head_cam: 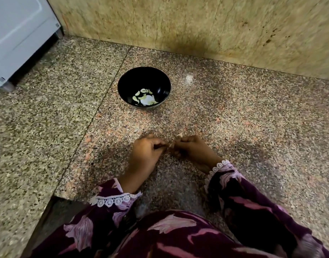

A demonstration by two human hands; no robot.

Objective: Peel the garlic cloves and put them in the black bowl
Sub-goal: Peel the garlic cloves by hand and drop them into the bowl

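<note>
The black bowl (144,88) is sitting ahead on the granite counter (234,118), already holding peeled cloves (144,96). Nearer, the left hand (147,151) and right hand (191,148) are meeting fingertip to fingertip, curled, probably pinching a clove for peeling; it is hidden.

A glossy black round bowl (144,86) sits on polished speckled granite counter (234,118) below mottled beige stone wall (178,21).
</note>
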